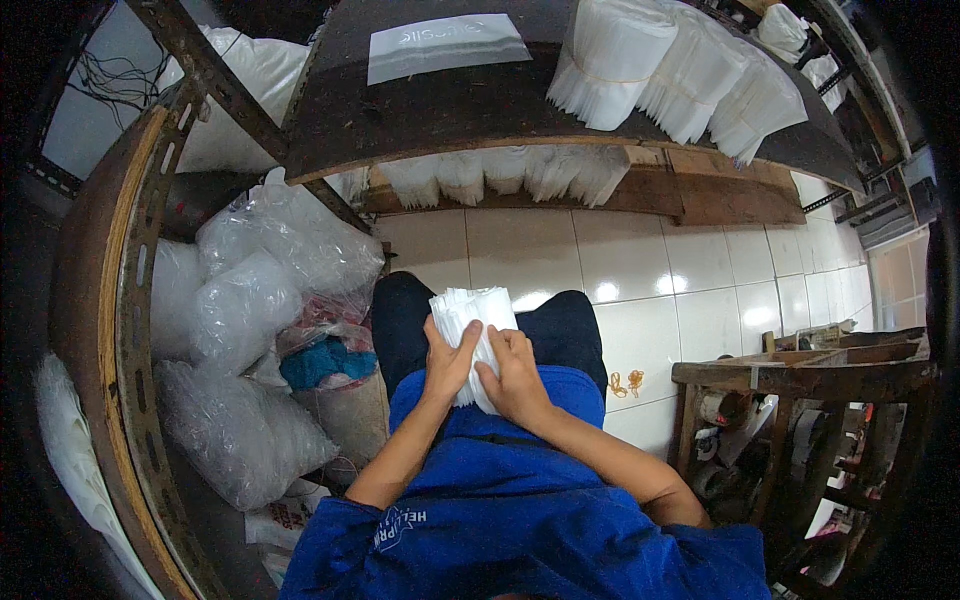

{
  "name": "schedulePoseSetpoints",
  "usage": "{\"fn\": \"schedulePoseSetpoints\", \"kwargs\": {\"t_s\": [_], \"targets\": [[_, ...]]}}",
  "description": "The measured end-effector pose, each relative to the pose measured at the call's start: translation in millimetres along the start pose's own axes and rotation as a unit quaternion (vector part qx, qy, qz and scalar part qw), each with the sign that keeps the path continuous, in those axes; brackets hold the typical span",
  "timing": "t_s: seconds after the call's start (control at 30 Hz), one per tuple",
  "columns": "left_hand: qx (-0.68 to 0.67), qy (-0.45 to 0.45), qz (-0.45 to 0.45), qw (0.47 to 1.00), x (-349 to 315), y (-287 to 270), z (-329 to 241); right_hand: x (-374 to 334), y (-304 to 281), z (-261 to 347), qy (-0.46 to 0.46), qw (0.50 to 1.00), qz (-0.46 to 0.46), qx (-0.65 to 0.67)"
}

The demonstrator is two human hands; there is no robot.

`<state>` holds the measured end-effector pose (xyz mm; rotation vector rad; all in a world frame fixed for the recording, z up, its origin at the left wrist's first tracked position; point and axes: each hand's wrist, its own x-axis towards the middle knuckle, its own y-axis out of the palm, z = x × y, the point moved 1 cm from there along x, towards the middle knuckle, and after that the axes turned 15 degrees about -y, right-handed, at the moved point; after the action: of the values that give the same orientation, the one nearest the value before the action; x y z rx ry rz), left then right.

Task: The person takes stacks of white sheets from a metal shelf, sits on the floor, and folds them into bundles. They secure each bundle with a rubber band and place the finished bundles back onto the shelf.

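Observation:
A stack of thin white plastic bags stands on edge over my lap, held between both hands. My left hand grips its left side with the thumb across the front. My right hand clasps the right side and lower end, fingers curled around the stack. My forearms come up from a blue shirt, and dark trousers show beyond the stack.
A dark shelf overhead carries bundles of white bags, with more bundles under it. Clear plastic sacks pile at my left beside a rusty metal rack. A wooden stand is at right on the white tiled floor.

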<state>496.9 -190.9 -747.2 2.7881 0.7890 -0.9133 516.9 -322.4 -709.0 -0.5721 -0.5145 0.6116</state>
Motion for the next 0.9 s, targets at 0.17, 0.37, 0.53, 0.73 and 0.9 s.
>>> {"fn": "schedulePoseSetpoints", "kwargs": {"t_s": [0.17, 0.37, 0.53, 0.73, 0.9], "targets": [[-0.062, -0.056, 0.096, 0.992, -5.9, -11.0, -12.2, 1.8, -12.1, 34.8, -0.063, 0.992, 0.102, 0.044], [-0.063, -0.143, 0.136, 0.978, -4.2, -21.9, -15.3, -3.2, -15.1, 42.8, -0.100, 0.969, 0.209, 0.084], [-0.084, -0.155, 0.188, 0.966, 5.1, -25.3, -4.4, -12.8, -31.7, 6.7, 0.029, 0.941, 0.101, 0.322], [-0.110, -0.106, 0.241, 0.959, 8.8, -14.1, 3.3, -20.5, -41.7, -29.4, 0.130, 0.986, 0.017, 0.105], [-0.079, -0.054, 0.250, 0.963, -6.4, 11.5, -15.5, -19.8, -37.2, -18.3, 0.153, 0.980, 0.021, 0.128]]}}
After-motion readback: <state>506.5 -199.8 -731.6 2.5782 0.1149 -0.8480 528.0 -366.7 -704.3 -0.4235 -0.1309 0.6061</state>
